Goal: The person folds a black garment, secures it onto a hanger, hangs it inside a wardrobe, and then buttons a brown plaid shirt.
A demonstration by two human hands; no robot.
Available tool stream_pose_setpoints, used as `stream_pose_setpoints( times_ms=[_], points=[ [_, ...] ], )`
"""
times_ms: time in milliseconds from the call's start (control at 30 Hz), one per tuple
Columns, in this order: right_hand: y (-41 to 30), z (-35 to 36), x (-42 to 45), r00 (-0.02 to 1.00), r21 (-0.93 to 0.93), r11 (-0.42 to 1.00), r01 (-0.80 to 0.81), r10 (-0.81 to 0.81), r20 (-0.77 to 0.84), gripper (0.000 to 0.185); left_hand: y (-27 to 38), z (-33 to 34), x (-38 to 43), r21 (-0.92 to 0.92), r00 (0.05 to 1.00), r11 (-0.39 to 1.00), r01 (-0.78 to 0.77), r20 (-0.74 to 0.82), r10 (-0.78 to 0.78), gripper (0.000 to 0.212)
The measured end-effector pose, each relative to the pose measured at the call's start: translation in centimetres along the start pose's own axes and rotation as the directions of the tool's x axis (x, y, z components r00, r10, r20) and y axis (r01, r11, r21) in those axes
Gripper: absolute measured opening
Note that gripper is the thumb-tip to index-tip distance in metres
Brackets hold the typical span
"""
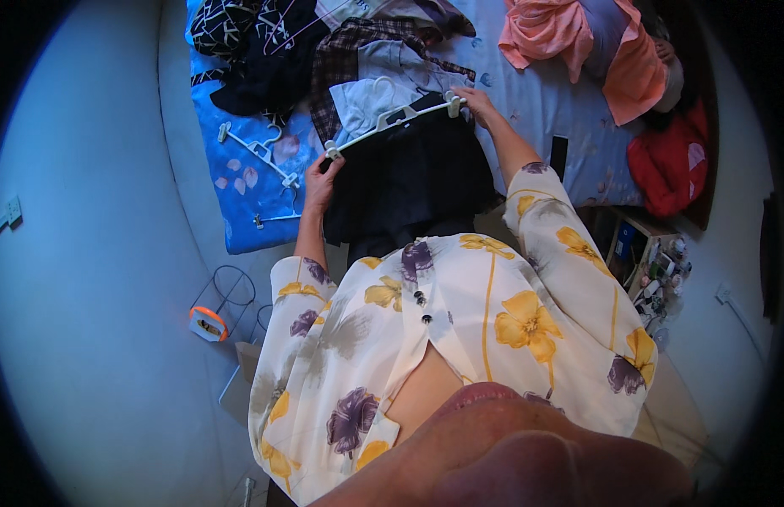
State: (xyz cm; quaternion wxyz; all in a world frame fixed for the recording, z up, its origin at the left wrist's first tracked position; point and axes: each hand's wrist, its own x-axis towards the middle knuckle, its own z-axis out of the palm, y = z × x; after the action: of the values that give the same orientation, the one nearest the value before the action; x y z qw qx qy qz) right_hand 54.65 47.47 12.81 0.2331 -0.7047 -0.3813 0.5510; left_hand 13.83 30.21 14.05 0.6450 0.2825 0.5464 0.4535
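Note:
A white plastic clip hanger spans the space between my two hands, with a black garment hanging from it towards my body. My left hand grips the clip at the hanger's left end. At the right end, my right hand holds the other clip. The hanger's hook points away from me, over a light grey garment. To the left on the bed lie another white clip hanger and a third clip hanger, partly hidden near my left wrist.
Dark patterned clothes, a plaid shirt and a thin pink hanger lie across the bed. Coral cloth and a red garment are at right. A wire rack stands left, a shelf unit right.

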Motion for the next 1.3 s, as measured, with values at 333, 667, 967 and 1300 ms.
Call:
stream_pose_setpoints(
  times_ms=[333, 667, 967, 1300],
  points=[
    [0.0, 2.3, -1.7, 0.967, -0.276, 0.961, 0.028, 0.045, 0.253, 0.052, 0.1, -1.4, 0.2, -0.043, 0.994, 0.995, 0.091, 0.059, -0.089, 0.026],
    [1.1, 2.1, -10.3, 0.979, 0.172, 0.983, 0.058, -0.090, 0.185, 0.032, -1.3, -3.3, 2.5, -0.131, 0.971, 0.973, 0.191, 0.174, -0.167, 0.028],
    [0.4, 4.6, -14.5, 0.971, 0.033, 0.972, 0.234, -0.236, 0.044, 0.027, -0.8, -5.5, 4.0, 0.017, 0.954, 0.979, 0.204, 0.220, -0.203, 0.034],
    [0.0, 6.6, -18.1, 0.796, -0.350, 0.774, 0.527, -0.594, -0.116, 0.027, -1.8, -6.4, 3.9, -0.044, 0.958, 0.971, 0.235, 0.178, -0.224, 0.036]
  ],
)
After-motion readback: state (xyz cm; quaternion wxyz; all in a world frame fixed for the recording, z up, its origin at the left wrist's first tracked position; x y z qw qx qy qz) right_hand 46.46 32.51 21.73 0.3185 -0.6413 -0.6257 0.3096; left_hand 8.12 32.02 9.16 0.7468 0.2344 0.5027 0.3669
